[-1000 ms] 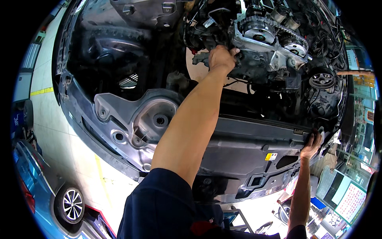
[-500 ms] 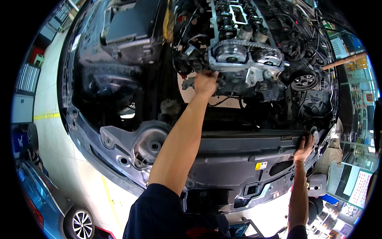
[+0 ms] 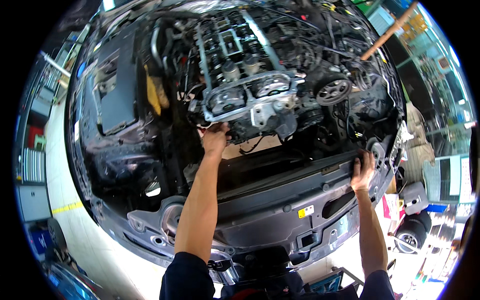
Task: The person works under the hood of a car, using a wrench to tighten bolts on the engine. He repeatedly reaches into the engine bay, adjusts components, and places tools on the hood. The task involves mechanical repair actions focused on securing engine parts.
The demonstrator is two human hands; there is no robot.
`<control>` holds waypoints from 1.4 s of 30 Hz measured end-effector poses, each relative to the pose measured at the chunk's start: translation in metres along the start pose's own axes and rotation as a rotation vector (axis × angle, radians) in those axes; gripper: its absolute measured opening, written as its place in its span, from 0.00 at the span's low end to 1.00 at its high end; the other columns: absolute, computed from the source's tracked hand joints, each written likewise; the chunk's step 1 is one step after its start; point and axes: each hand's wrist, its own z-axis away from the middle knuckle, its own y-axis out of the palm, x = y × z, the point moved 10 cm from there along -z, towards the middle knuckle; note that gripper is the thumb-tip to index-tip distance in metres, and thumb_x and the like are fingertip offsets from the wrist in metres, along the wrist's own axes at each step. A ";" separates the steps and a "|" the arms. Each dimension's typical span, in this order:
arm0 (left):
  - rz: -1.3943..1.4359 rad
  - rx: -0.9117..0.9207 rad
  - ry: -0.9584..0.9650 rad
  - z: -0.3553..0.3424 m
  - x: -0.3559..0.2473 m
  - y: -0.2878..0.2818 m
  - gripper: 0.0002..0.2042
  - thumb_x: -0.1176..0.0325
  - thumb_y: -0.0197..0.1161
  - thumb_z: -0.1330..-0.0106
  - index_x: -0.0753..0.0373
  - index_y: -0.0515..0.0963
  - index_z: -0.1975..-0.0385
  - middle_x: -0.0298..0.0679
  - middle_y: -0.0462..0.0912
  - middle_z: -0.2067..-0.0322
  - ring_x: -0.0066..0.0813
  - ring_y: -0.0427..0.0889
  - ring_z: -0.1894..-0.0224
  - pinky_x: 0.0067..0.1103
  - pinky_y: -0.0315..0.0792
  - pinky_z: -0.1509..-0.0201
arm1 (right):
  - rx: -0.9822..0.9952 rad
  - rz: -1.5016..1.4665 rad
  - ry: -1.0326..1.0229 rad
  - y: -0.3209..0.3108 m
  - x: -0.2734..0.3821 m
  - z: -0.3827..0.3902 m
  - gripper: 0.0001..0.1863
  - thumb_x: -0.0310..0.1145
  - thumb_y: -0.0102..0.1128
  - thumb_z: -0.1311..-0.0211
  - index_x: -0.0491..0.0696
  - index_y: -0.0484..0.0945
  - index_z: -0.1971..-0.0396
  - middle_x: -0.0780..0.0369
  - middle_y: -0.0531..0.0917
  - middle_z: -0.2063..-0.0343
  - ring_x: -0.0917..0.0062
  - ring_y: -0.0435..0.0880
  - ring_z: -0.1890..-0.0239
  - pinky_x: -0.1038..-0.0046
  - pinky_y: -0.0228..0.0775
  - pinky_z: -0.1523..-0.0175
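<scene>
Far to the left of the left hand a grey cabinet [image 3: 33,202] stands beyond a yellow floor line [image 3: 67,207], and nearer to that hand, on its left and farther from the body, lies a flat black cover [image 3: 120,85] inside the car's front bay. The left hand [image 3: 216,138] reaches down at the near, lower edge of the engine [image 3: 245,92], its fingers curled (their tips are hidden, so I cannot tell whether they pinch anything). The engine sits directly beyond this hand, with a chain [image 3: 250,80] running across its near end above two round sprockets. Right of the left hand and closer to the body, the black front panel [image 3: 260,212] carries a yellow and white label [image 3: 306,212]; its print is too small to make out. Beyond and a little left of the right hand is a black pulley [image 3: 333,92]. The right hand [image 3: 363,171] rests on the panel's far rim, fingers bent together over it; whether they grip it cannot be told. Farther beyond that hand, to its right, a wooden stick [image 3: 389,32] slants upward, while a tyre [image 3: 411,236] lies to its right, closer to the body.
</scene>
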 end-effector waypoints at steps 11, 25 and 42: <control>0.148 -0.025 0.109 -0.018 0.005 -0.015 0.09 0.68 0.64 0.39 0.67 0.80 0.66 0.39 0.83 0.69 0.24 0.81 0.71 0.20 0.71 0.71 | 0.144 -0.043 0.245 0.004 -0.029 0.010 0.21 0.34 0.57 0.49 0.42 0.75 0.53 0.51 0.75 0.51 0.53 0.70 0.46 0.57 0.62 0.40; -0.178 0.236 0.132 0.138 -0.038 -0.037 0.08 0.65 0.60 0.35 0.62 0.79 0.65 0.32 0.81 0.75 0.18 0.77 0.77 0.18 0.68 0.75 | 0.193 0.199 1.060 -0.134 -0.330 0.016 0.34 0.58 0.64 0.54 0.41 0.75 0.58 0.51 0.83 0.60 0.62 0.82 0.55 0.63 0.74 0.53; -0.994 -0.249 0.357 0.173 -0.082 -0.043 0.17 0.53 0.56 0.37 0.60 0.81 0.59 0.49 0.82 0.62 0.48 0.80 0.57 0.33 0.72 0.54 | 0.050 -0.796 1.043 -0.124 -0.299 0.039 0.14 0.44 0.57 0.40 0.51 0.79 0.61 0.72 0.76 0.74 0.86 0.68 0.78 0.81 0.57 0.76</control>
